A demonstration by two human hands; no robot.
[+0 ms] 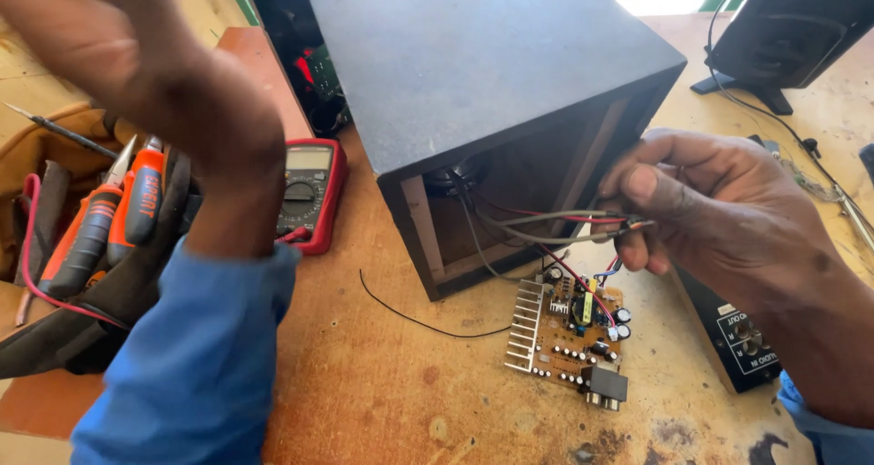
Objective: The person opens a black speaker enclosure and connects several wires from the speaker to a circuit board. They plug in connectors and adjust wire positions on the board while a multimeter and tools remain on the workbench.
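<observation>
So the big black speaker box (482, 73) sits on its side in the middle of my wooden bench (382, 383), open end facing me, and you can see the bare wood frame inside plus the back of the driver. My left arm in the blue sleeve (196, 356) is up in front of the camera, and my left hand (100, 28) is raised near the top left corner, cut off and blurry, so I honestly can't tell if it's open or closed or gripping anything. My right hand (701, 201) is at the box's open mouth, thumb and fingers pinched on the bundle of wires (564, 224) coming out of the box, grey, red and black ones. Those wires droop down to the brown circuit board (569, 333) lying flat on the bench just in front of the box, heatsink fins on its left edge. Left of the box there's my tool pouch (82, 246) with orange-handled screwdrivers, then the red multimeter (309, 192) just beside the box. A second speaker (787, 32) stands at the top right. A loose black wire (419, 319) curls on the bench.
</observation>
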